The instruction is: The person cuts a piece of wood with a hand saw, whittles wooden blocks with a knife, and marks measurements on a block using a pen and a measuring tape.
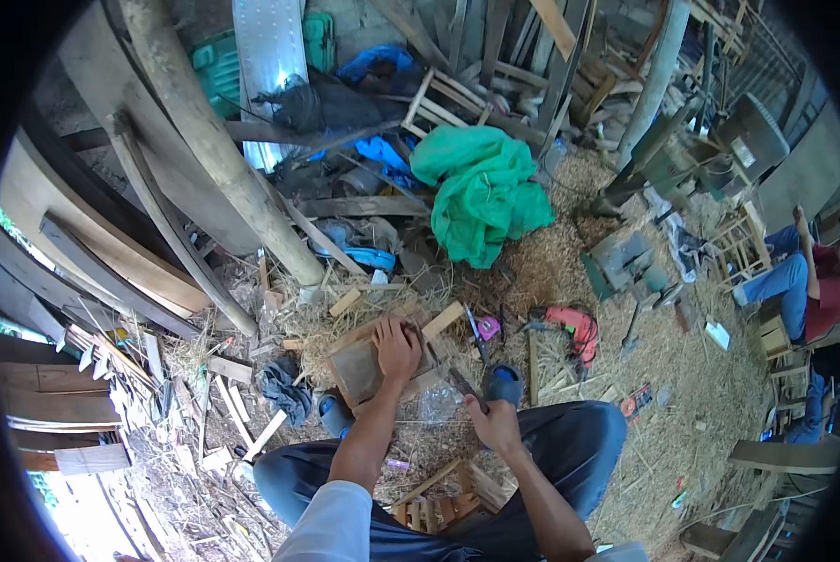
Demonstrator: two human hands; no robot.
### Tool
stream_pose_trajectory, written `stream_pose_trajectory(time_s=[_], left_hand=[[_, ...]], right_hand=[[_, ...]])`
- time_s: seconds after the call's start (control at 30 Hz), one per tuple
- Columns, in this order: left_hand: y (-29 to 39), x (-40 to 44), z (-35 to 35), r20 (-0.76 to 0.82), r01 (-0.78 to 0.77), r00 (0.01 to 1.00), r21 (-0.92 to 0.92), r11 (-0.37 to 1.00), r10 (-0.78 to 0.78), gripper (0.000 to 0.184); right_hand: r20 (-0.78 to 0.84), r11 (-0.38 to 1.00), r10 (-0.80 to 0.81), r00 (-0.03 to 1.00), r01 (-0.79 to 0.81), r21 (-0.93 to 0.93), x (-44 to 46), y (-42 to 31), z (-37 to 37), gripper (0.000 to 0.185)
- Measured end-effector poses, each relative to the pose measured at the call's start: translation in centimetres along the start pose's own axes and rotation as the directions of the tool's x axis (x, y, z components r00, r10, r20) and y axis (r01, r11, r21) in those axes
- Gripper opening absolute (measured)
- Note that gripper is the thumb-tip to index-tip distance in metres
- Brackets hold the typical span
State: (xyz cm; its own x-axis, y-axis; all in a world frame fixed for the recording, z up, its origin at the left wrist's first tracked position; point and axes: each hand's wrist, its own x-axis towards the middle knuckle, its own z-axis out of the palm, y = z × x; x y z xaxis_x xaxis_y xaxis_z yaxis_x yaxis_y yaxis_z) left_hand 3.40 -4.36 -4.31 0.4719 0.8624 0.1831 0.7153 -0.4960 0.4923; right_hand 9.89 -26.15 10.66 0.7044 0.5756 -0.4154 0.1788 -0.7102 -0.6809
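Note:
My left hand (397,350) presses down on a low boxy wooden piece (352,367) on the ground in front of me, its fingers curled over the wood. In my closed right hand (497,423) is a dark narrow hand tool (460,382), pointing up and left; its exact kind is too small to make out. A light wooden strip (442,320) slants beside the boxy piece. Crumpled clear plastic (438,403) lies between my hands. Just beyond my right hand are a slipper (502,384) and a pink tape measure (487,327).
A red power drill (572,333) lies on the shavings to the right, near a metal machine part (623,262). Green sheeting (483,192) is heaped ahead. A wooden post (223,150) leans at left. Another person (809,281) sits at far right. A small wooden frame (448,496) is between my legs.

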Motion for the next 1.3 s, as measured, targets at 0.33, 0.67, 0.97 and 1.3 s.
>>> stream_pose_trajectory(time_s=[0.33, 0.67, 0.97, 1.3], left_hand=[[-1.5, -1.7, -1.5, 0.245, -0.458, 0.87, 0.088, 0.884, 0.427, 0.041], [-0.2, 5.6, -15.6, 0.223, -0.189, 0.952, -0.115, 0.975, 0.21, 0.031], [4.1, 4.9, -23.4, 0.374, -0.077, 0.883, -0.482, 0.873, 0.284, 0.028], [6.0, 5.1, -22.0, 0.339, -0.365, 0.832, -0.26, 0.894, 0.438, 0.027]], right_hand=[[0.303, 0.981, 0.088, 0.949, -0.135, 0.139, 4.3, -1.7, -4.6, 0.048], [-0.029, 0.939, -0.345, 0.938, 0.345, 0.002, 9.8, -8.3, -7.5, 0.057], [-0.061, 0.812, -0.416, 0.907, 0.401, 0.425, 10.1, -11.5, -5.4, 0.045], [0.043, 0.884, -0.421, 0.906, 0.4, 0.241, 9.9, -11.7, -5.9, 0.029]])
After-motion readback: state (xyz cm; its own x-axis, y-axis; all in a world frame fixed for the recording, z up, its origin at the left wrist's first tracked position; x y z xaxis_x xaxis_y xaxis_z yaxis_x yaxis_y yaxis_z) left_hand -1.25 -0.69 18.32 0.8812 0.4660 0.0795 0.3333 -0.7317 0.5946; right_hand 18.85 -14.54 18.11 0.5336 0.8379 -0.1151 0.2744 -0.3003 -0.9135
